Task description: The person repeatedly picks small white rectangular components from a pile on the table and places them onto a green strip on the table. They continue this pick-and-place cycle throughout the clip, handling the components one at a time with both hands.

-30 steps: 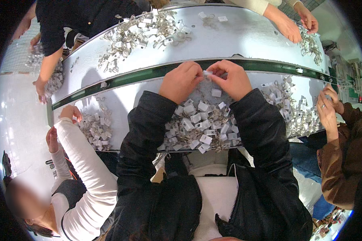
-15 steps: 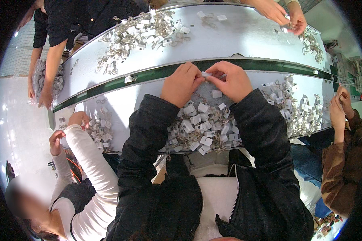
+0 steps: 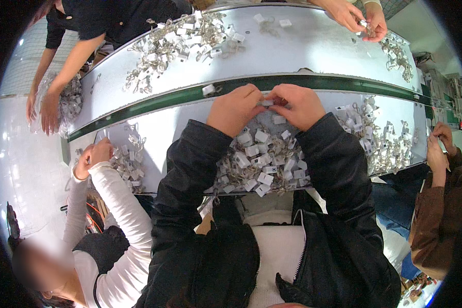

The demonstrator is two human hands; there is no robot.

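My left hand (image 3: 235,110) and my right hand (image 3: 299,107) meet above the worktable, fingertips pinched on a small white block (image 3: 267,102). Fingers cover most of this block, so its details cannot be made out. Just below my hands another white block (image 3: 278,119) lies on the table. Between my forearms spreads a pile of small white blocks (image 3: 261,163), many with a dark spot on one face, tangled with greyish cords or chains.
A green conveyor strip (image 3: 138,114) runs across behind my hands, carrying a white block (image 3: 208,90). Similar piles lie to the right (image 3: 377,133) and on the far table (image 3: 182,43). Co-workers' hands work at left (image 3: 95,156), right (image 3: 439,149) and far side; one person handles a clear bag (image 3: 69,100).
My hands have come slightly nearer, still pinching a small white block. The block on the green strip has travelled right. The left co-worker's hands have come together.
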